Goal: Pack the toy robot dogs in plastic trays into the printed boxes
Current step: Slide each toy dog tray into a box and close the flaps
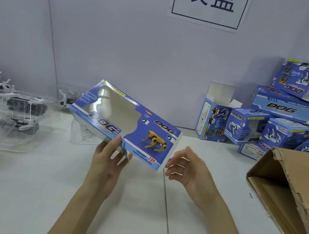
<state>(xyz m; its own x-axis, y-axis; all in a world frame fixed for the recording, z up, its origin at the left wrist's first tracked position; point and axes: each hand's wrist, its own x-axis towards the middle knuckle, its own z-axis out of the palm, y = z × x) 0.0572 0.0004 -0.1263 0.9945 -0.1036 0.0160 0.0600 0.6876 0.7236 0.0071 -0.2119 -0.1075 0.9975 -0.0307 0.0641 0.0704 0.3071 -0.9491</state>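
A flattened blue printed box (128,123) with a clear window and a yellow dog picture is held tilted above the white table. My left hand (109,160) grips its near edge, thumb on top and fingers underneath. Just right of the box's lower corner my right hand (186,167) hovers with loosely curled fingers, holding nothing. Toy robot dogs in clear plastic trays (9,110) are heaped at the left. One more clear tray (83,136) lies on the table behind the box.
Several printed boxes (276,124) are stacked against the back wall at the right, one standing with its top flaps open (215,114). A brown cardboard carton (295,191) lies open on its side at the right edge. A sign with characters hangs on the wall.
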